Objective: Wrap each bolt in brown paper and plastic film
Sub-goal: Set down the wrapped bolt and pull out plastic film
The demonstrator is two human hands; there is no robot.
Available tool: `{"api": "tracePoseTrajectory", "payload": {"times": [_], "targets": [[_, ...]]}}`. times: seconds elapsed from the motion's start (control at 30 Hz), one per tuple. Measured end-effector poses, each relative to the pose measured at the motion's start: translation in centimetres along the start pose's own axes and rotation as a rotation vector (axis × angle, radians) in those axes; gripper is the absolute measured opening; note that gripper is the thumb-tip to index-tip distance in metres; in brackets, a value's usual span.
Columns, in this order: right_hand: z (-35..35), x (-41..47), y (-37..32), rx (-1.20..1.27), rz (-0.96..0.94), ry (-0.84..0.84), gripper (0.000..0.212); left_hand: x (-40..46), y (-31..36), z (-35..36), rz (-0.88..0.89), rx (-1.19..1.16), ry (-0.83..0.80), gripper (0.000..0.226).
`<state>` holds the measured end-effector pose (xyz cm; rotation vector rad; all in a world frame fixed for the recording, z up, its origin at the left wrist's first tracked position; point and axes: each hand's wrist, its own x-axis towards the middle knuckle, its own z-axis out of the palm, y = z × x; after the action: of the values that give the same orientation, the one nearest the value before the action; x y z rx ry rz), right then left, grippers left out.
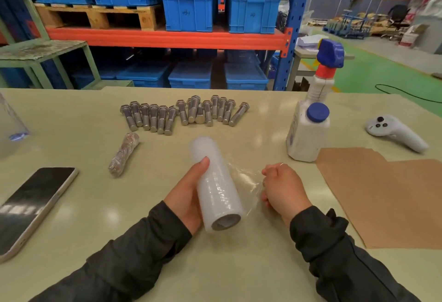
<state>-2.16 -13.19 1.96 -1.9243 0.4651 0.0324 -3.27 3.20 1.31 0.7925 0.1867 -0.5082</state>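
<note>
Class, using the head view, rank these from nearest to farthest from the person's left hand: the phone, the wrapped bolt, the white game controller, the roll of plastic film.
1. roll of plastic film: gripped in the left hand.
2. wrapped bolt: up and to the left.
3. phone: far left, by the table edge.
4. white game controller: far right, past the spray bottle.

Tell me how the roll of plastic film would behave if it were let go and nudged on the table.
The roll of plastic film is a smooth cylinder lying on its side, so it would probably roll easily on the glossy table. It likely feels stiff, given its visible core. The loose film sheet pulled by the right hand looks floppy and clingy.
</note>
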Motion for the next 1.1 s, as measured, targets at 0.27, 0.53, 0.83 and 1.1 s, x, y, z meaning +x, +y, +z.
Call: {"api": "tracePoseTrajectory", "payload": {"times": [0.27,0.53,0.83,1.1], "targets": [[-1.0,0.8,-0.3,0.201,0.146,-0.039,0.021,-0.3,0.3,-0.3,-0.044,-0.042,-0.209,0.092],[-1.0,0.8,0.3,0.048,0.043,-0.008,0.021,-0.1,-0.2,0.0,-0.027,0.018,-0.113,0.092],[-0.5,1.9,2.3,-0.897,-0.201,0.226,0.04,0.6,-0.5,-0.5,0.327,0.867,0.189,0.07],[-1.5,1.6,2.1,-1.067,-0.164,0.214,0.047,2.0,-0.3,0.5,0.166,1.114,0.263,0.066]]}}
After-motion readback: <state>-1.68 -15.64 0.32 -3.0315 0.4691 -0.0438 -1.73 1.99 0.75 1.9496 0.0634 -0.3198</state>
